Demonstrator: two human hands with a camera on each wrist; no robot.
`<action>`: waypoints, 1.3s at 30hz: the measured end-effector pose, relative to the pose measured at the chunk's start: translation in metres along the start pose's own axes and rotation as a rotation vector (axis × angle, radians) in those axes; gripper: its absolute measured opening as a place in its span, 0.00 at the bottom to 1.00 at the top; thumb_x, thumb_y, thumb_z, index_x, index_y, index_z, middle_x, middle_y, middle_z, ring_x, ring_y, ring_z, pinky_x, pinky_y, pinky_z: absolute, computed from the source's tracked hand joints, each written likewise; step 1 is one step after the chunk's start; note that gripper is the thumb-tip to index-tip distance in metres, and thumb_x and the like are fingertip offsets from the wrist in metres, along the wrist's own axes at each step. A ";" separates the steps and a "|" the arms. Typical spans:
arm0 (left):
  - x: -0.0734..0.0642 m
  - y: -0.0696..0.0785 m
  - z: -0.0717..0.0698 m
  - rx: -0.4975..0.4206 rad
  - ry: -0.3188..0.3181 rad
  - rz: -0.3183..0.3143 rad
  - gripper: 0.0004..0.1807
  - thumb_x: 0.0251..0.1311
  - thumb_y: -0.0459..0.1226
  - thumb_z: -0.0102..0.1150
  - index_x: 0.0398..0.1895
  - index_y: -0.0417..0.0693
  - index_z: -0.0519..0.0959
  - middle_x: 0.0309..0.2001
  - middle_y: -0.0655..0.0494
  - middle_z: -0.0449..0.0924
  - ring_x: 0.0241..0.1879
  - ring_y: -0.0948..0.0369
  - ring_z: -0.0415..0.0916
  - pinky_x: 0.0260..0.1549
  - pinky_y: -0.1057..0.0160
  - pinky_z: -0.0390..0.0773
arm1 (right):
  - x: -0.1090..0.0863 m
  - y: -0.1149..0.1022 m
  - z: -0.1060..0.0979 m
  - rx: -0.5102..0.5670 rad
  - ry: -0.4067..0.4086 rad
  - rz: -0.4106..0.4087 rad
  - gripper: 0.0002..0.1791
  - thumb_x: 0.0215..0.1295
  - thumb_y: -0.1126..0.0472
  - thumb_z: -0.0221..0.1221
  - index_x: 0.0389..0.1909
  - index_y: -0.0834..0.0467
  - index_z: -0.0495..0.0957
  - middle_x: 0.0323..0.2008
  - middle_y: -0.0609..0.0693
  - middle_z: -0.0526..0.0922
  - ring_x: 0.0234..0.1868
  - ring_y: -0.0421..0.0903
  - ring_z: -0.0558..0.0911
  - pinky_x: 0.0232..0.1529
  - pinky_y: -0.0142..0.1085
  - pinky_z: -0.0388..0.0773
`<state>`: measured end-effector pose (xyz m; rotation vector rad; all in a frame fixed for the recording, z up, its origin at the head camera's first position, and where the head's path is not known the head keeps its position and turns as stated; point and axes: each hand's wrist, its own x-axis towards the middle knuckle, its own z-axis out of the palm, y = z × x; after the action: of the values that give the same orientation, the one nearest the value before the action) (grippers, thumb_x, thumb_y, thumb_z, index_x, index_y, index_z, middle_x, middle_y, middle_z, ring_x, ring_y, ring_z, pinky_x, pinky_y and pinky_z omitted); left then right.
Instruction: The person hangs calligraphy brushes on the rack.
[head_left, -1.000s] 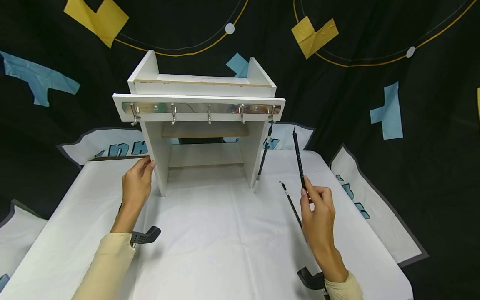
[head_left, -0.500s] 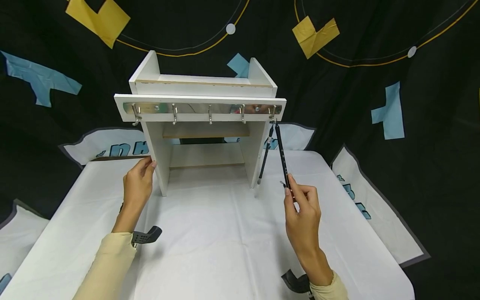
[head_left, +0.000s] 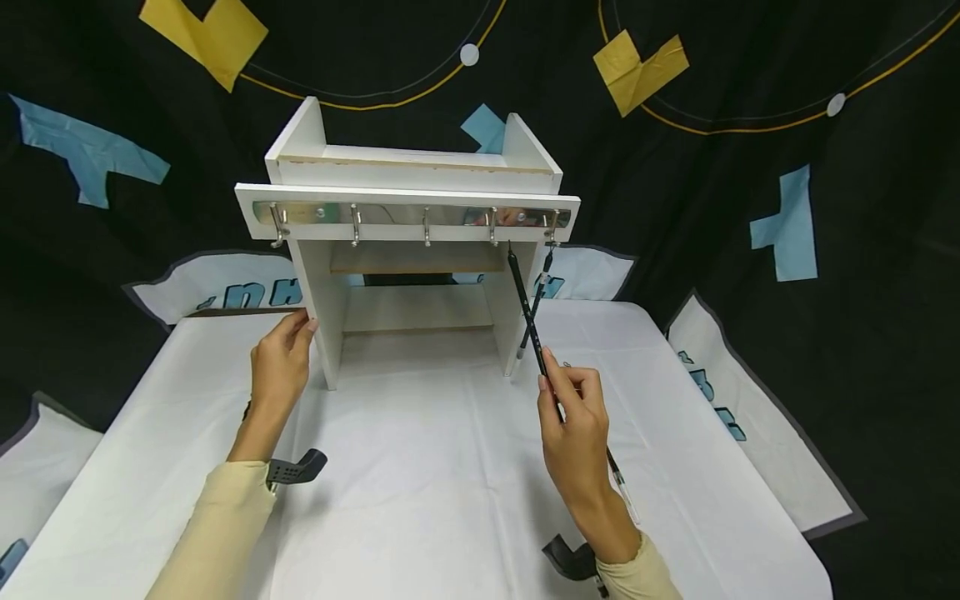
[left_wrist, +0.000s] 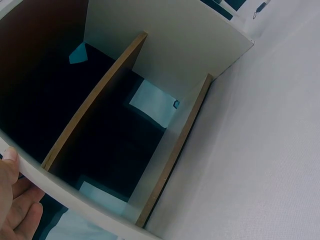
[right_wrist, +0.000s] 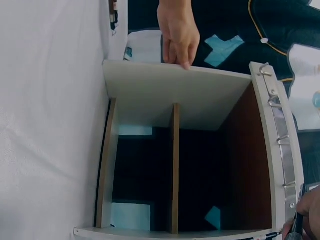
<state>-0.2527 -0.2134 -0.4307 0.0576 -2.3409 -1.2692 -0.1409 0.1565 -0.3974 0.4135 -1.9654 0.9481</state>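
A white shelf unit [head_left: 416, 310] stands on the table, with a metal hook rail [head_left: 390, 214] across its front. My left hand [head_left: 279, 371] grips the front edge of its left side panel; in the left wrist view the thumb [left_wrist: 10, 156] lies on that edge. My right hand [head_left: 576, 437] pinches a slim black pen [head_left: 523, 296], its upper end just below the rail near the second hook from the right. Another black pen [head_left: 546, 268] hangs from the rightmost hook, crossing behind the held one. A third pen [head_left: 619, 482] lies on the table, partly hidden by my right hand.
The white-covered table [head_left: 405, 500] extends in front of the unit. Behind it hangs a black curtain [head_left: 705, 183] with yellow and blue pieces. Two shelf boards [right_wrist: 176, 170] span the unit's inside. A dark wrist mount [head_left: 572, 560] sticks out beside my right sleeve.
My right hand has moved left with the pen, from right of the unit to beneath the rail, passing in front of the hanging pen. The left hand has kept its grip.
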 end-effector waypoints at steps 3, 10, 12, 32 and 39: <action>0.001 0.000 0.000 0.002 0.003 0.004 0.27 0.83 0.48 0.48 0.74 0.41 0.73 0.69 0.38 0.77 0.68 0.38 0.76 0.65 0.36 0.75 | 0.001 -0.001 0.003 -0.001 -0.017 -0.010 0.26 0.70 0.77 0.63 0.67 0.61 0.80 0.44 0.60 0.77 0.33 0.43 0.74 0.30 0.26 0.70; 0.000 0.000 0.000 0.009 0.002 -0.008 0.27 0.83 0.48 0.47 0.75 0.42 0.73 0.69 0.38 0.77 0.68 0.39 0.76 0.65 0.37 0.76 | 0.001 0.000 0.008 0.003 -0.031 -0.026 0.27 0.69 0.78 0.62 0.68 0.62 0.79 0.45 0.59 0.77 0.33 0.43 0.75 0.31 0.23 0.70; 0.000 0.000 0.000 0.012 0.001 -0.010 0.27 0.83 0.48 0.47 0.75 0.42 0.72 0.69 0.38 0.77 0.68 0.39 0.76 0.65 0.37 0.76 | 0.001 0.000 0.009 0.006 -0.031 -0.031 0.27 0.69 0.78 0.62 0.68 0.62 0.79 0.45 0.59 0.78 0.33 0.43 0.74 0.30 0.23 0.70; 0.000 0.000 0.000 0.012 -0.002 -0.003 0.27 0.83 0.47 0.48 0.75 0.41 0.72 0.69 0.38 0.77 0.68 0.38 0.76 0.64 0.36 0.76 | 0.002 -0.001 0.012 -0.001 -0.053 -0.007 0.26 0.71 0.76 0.62 0.68 0.61 0.79 0.44 0.59 0.77 0.33 0.42 0.75 0.29 0.21 0.70; 0.000 0.000 -0.001 0.006 -0.001 -0.002 0.27 0.83 0.47 0.48 0.74 0.41 0.73 0.69 0.37 0.77 0.68 0.38 0.76 0.65 0.35 0.75 | 0.002 -0.001 0.013 -0.007 -0.044 -0.004 0.25 0.71 0.76 0.62 0.68 0.61 0.79 0.43 0.58 0.77 0.33 0.43 0.76 0.30 0.22 0.70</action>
<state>-0.2524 -0.2141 -0.4304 0.0612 -2.3465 -1.2637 -0.1492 0.1463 -0.3991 0.4377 -2.0063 0.9363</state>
